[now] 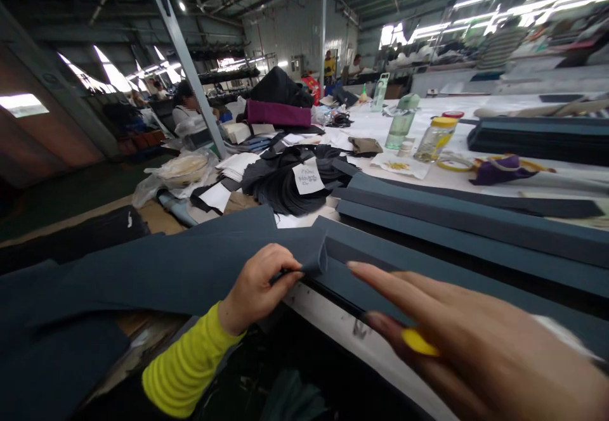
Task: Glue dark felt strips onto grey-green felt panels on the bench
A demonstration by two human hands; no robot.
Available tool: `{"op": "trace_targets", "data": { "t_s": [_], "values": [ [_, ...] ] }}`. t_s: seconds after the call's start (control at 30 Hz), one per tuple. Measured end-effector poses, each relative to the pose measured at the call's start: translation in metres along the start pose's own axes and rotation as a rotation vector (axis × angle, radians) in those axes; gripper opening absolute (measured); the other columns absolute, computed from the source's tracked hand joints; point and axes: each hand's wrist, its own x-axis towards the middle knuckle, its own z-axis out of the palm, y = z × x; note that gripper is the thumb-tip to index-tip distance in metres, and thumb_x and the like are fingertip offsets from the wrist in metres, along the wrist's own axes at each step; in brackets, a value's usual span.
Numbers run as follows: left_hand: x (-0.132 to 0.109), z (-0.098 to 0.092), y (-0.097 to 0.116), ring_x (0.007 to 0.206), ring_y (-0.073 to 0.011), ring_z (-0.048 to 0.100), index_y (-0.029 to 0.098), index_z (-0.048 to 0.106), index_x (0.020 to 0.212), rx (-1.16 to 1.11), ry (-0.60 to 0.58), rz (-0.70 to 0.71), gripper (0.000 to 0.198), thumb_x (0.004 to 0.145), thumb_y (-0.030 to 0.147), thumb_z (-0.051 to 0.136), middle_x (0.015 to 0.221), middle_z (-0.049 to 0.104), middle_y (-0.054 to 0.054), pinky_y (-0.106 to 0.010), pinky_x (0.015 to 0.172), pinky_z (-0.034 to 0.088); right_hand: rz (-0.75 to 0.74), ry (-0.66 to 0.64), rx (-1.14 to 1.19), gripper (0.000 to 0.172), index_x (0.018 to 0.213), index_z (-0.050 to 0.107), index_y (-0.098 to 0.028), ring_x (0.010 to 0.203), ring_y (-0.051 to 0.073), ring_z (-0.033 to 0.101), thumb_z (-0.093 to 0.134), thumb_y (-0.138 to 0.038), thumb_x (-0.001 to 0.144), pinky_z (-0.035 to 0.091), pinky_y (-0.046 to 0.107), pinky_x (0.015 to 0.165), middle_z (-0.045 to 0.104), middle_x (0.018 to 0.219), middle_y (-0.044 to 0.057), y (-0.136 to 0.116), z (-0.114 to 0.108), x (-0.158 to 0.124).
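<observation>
My left hand, its sleeve cuff bright yellow, pinches the edge of a blue-grey fabric panel between thumb and fingers. The panel's end curls over beside the fingertips, and its length trails to the left. My right hand is large and motion-blurred close to the camera, apart from the left. Its fingers stretch out over a blue-grey fabric strip at the table edge. A small yellow object is tucked between its thumb and fingers; the rest of it is hidden.
Stacked strips cover the right side. Behind lie a dark bundle of fabric pieces with a paper note, a green bottle, a yellow-lidded jar and a tape roll. A slanted metal post rises at left.
</observation>
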Motion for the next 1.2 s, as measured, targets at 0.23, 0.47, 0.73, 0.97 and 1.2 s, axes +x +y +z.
{"op": "trace_targets", "data": {
  "t_s": [0.23, 0.47, 0.73, 0.97, 1.2],
  "values": [
    [-0.003, 0.004, -0.011, 0.08, -0.0141, 0.056, 0.019, 0.055, 0.087, 0.023, 0.0, -0.065, 0.005, 0.084, 0.016, 0.052, 0.082, 0.059, -0.003, -0.026, 0.072, 0.046, 0.267, -0.34, 0.013, 0.043, 0.125, 0.048, -0.02, 0.087, 0.024, 0.062, 0.053, -0.021, 0.082, 0.051, 0.036, 0.074, 0.063, 0.101, 0.007, -0.025, 0.017, 0.08],
    [-0.007, 0.002, -0.022, 0.074, -0.0109, 0.056, 0.02, 0.055, 0.086, 0.014, 0.12, -0.155, 0.004, 0.084, 0.017, 0.053, 0.079, 0.059, 0.001, -0.021, 0.067, 0.044, 0.221, -0.464, -0.054, 0.014, 0.091, 0.063, -0.019, 0.079, 0.019, 0.062, 0.051, -0.019, 0.083, 0.046, 0.027, 0.066, 0.062, 0.091, 0.003, -0.024, 0.042, 0.092],
    [-0.009, -0.023, -0.021, 0.074, -0.0103, 0.056, 0.02, 0.057, 0.085, 0.066, 0.365, -0.136, 0.006, 0.081, 0.015, 0.058, 0.08, 0.06, 0.001, -0.02, 0.067, 0.045, 0.309, -0.385, 0.014, 0.029, 0.096, 0.063, -0.018, 0.075, 0.018, 0.06, 0.045, -0.04, 0.089, 0.041, 0.025, 0.061, 0.063, 0.082, 0.005, -0.015, 0.021, 0.092],
    [-0.016, 0.003, 0.004, 0.087, -0.0162, 0.057, 0.015, 0.056, 0.101, 0.197, 0.006, 0.366, 0.02, 0.084, 0.025, 0.056, 0.09, 0.065, -0.006, -0.028, 0.079, 0.048, 0.382, -0.374, 0.103, 0.024, 0.071, 0.061, -0.018, 0.053, 0.011, 0.049, 0.05, -0.035, 0.084, 0.025, 0.023, 0.046, 0.058, 0.063, 0.0, -0.029, 0.013, 0.087],
    [-0.015, -0.054, -0.064, 0.13, -0.0278, 0.033, 0.022, 0.02, 0.14, 0.326, -0.229, -0.312, 0.076, 0.077, 0.038, 0.059, 0.141, 0.035, -0.013, -0.049, 0.107, 0.027, 0.156, -0.054, -0.065, 0.024, 0.086, 0.062, -0.022, 0.067, 0.017, 0.059, 0.048, -0.011, 0.07, 0.038, 0.025, 0.055, 0.065, 0.083, 0.001, -0.019, -0.002, 0.057]
  ]
}}
